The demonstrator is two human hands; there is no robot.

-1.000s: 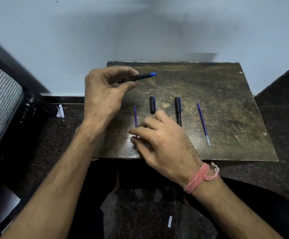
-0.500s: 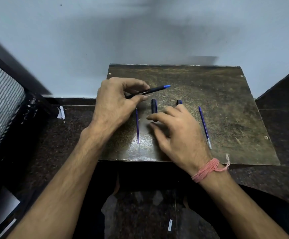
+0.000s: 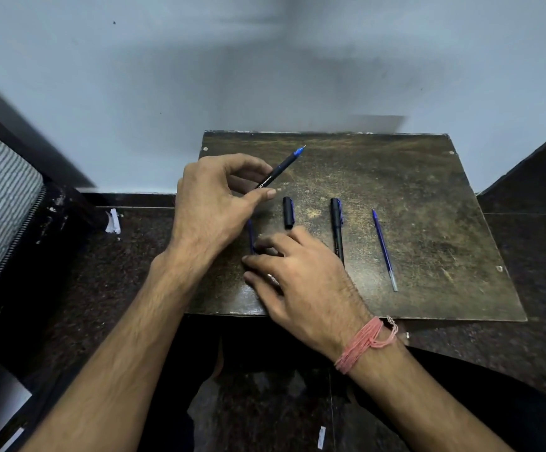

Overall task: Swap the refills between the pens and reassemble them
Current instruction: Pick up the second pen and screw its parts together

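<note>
While my left hand pinches the black blue-tipped pen barrel at centre frame, my right hand, fingers loosely curled, touches a thin blue refill; whether it grips, can't tell. Second blue refill lies right, on the worn brown board.

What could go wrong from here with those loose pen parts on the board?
The right hand covers most of the left refill near the board's front edge; a nudge may roll it off. The left hand pinches the open pen barrel loosely, so it may slip. The two refills look alike, inviting a mix-up.
</note>
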